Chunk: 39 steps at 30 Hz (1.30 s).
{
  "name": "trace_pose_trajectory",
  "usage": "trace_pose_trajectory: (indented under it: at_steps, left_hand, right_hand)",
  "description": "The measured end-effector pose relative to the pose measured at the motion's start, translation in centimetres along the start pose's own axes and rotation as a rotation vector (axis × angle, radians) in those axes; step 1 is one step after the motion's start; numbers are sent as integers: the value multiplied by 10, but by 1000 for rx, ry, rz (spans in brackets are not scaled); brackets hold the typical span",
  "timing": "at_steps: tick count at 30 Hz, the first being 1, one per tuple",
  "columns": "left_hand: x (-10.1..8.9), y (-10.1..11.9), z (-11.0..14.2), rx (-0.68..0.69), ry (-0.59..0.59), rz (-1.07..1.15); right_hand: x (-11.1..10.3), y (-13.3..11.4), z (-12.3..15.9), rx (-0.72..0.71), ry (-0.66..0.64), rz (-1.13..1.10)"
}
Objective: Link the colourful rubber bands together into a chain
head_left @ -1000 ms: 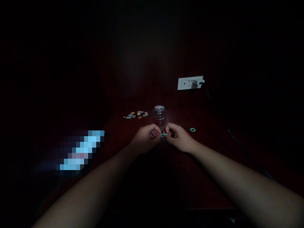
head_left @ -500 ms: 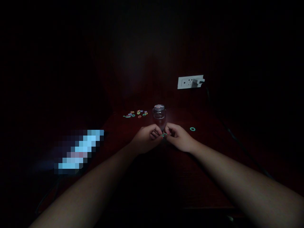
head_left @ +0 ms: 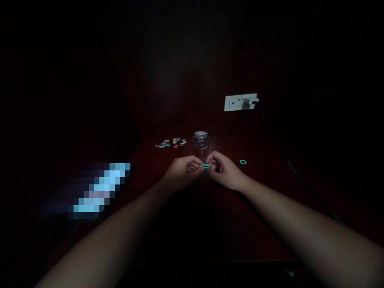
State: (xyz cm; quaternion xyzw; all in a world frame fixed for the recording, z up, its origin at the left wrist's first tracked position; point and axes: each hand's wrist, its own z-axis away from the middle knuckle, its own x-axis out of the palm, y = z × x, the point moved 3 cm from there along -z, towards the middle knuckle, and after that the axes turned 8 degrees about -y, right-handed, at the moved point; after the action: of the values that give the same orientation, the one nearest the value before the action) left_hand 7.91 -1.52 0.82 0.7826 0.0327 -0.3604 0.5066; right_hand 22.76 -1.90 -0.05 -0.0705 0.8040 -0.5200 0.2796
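My left hand [head_left: 181, 173] and my right hand [head_left: 225, 170] meet over the table, each pinching one end of a small green hair tie [head_left: 205, 166]. The loop is stretched sideways between the fingertips and seen nearly edge-on. Just behind the fingers stands a clear lidded jar [head_left: 201, 143]; the hands partly hide its lower part. Another green hair tie [head_left: 243, 162] lies flat to the right of my right hand. Beyond my left hand, several colourful hair ties [head_left: 175, 142] are scattered in a loose group.
A lit, pixelated screen [head_left: 102, 190] lies to the left of my left forearm. On the back wall is a white socket [head_left: 235, 103] with a plug in it, and a dark cable [head_left: 294, 170] runs down along the right side. The reddish table [head_left: 246, 224] is dimly lit.
Both hands have risen slightly. The green hair tie between them, mostly covered by the fingers before, now shows as a wider loop. Jar and loose ties have not moved.
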Motion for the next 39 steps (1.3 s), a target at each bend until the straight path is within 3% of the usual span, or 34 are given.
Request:
trace_pose_trajectory:
  at_steps: [16,39]
  left_hand:
    - [-1,2,1,22,2,-39]
    - [-1,0,-1,30,20,5]
  right_hand:
    - [-6,4,0,50,63,168]
    - [-1,3,0,11,-3,48]
